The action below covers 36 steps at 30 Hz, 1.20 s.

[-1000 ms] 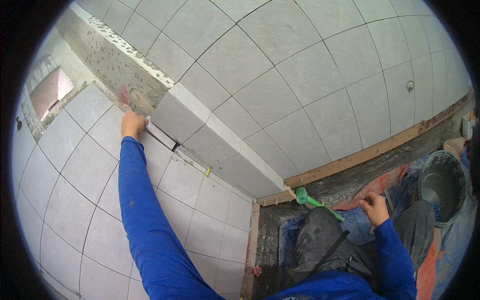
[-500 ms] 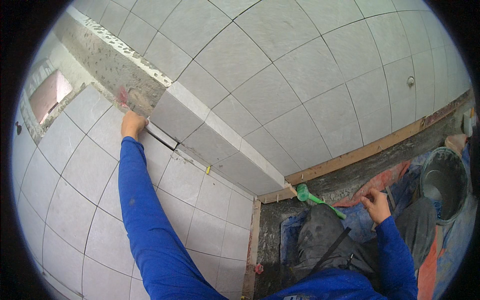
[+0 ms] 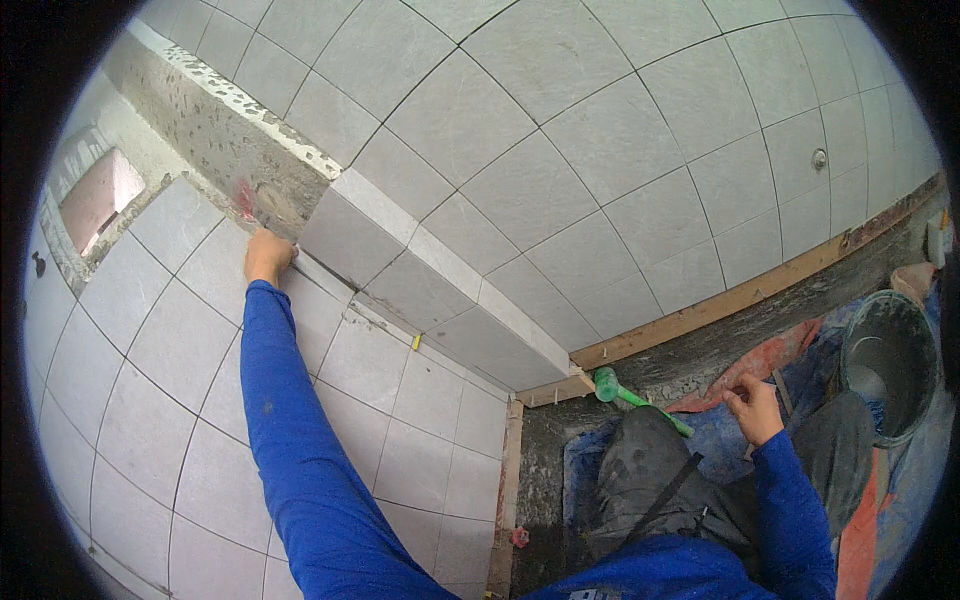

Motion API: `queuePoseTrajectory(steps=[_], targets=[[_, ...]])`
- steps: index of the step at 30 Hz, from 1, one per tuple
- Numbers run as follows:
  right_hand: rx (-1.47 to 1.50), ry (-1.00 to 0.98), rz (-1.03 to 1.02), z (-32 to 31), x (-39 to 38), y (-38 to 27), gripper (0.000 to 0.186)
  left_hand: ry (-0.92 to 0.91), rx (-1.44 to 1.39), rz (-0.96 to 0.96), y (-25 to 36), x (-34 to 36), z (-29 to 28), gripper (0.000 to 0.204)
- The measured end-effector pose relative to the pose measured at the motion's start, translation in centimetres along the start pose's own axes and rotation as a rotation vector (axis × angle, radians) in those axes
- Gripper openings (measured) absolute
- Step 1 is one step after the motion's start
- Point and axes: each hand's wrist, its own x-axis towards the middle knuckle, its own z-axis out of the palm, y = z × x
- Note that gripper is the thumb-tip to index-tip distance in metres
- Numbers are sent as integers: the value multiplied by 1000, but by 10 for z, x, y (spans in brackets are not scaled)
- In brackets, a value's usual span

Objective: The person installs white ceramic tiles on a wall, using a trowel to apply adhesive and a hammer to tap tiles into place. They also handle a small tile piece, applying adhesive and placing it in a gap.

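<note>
My left hand [image 3: 268,256] reaches far out and closes on the outer end of a narrow pale tile strip [image 3: 326,278]. This strip lies along the corner where the tiled wall [image 3: 215,345] on the left meets the grey tiled ledge [image 3: 390,285]. The fingertips on the strip are partly hidden. My right hand [image 3: 757,410] hovers above my lap with fingers curled in and thumb against them; nothing shows in it. Near my knee lies a green mallet [image 3: 640,400], apart from both hands. A small yellow spacer [image 3: 416,343] sticks out of the joint beyond the strip.
Bare mortar [image 3: 215,115] continues the ledge past its last tile. At right stands a dark bucket [image 3: 890,370] on blue and orange sheeting [image 3: 855,540]. A wooden batten [image 3: 720,300] runs under the far tiled wall. A red valve handle [image 3: 519,538] sits low by the left wall.
The near end of the tile strip has moved in toward the ledge, and the dark gap beside it has narrowed. My left hand has shifted slightly; my right hand stays nearly still.
</note>
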Motion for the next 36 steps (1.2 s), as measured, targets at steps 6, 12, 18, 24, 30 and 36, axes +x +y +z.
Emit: queuePoseTrajectory(steps=[6,12,18,24,30,36], targets=[[27,7,-6,-2,-2,-5,22,-10,42,2,-1,5,3,44],[57,-14,13,-3,-1,-6,23,-20,68,20,0,5,1,40],[-1,-10,24,-2,-2,-8,23,-40,57,57,-2,8,1,39],[5,-32,48,0,-2,-5,25,19,72,73,-10,17,9,39],[-13,-22,8,0,-1,-2,24,15,25,88,-15,22,15,39],[-47,-15,-24,0,-2,-4,25,-2,77,38,-11,20,15,36]])
